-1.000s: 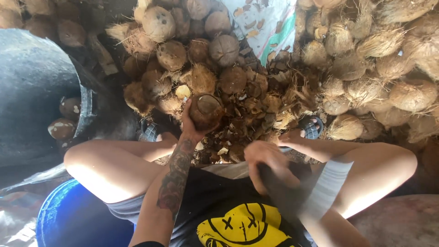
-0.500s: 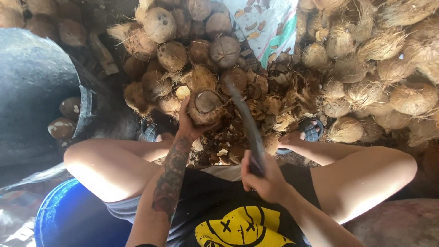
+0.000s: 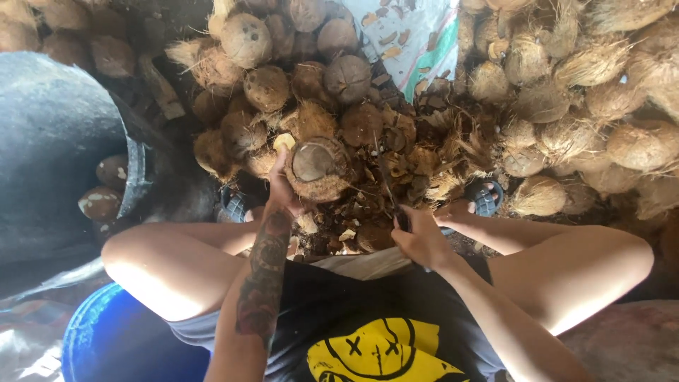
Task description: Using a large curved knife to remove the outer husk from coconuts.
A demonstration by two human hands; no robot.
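The left hand (image 3: 281, 189) cups a husked coconut (image 3: 316, 168) from its side, held over the husk scraps (image 3: 368, 205) between the knees; the right hand (image 3: 419, 237) is closed around a long blade (image 3: 387, 185). The nut looks hard, heavy and fibrous, best gripped around its rough flank. More coconuts (image 3: 566, 106) are piled on the ground ahead, a dark tub (image 3: 134, 170) at left

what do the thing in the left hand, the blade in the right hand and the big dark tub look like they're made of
Coconut: brown fibrous husk, rough and hairy, with a smoother pale cut patch on top.
Blade: thin and dark, probably metal; too blurred for finish.
Tub: matte grey-black with a thick rolled rim, likely rubber or plastic.
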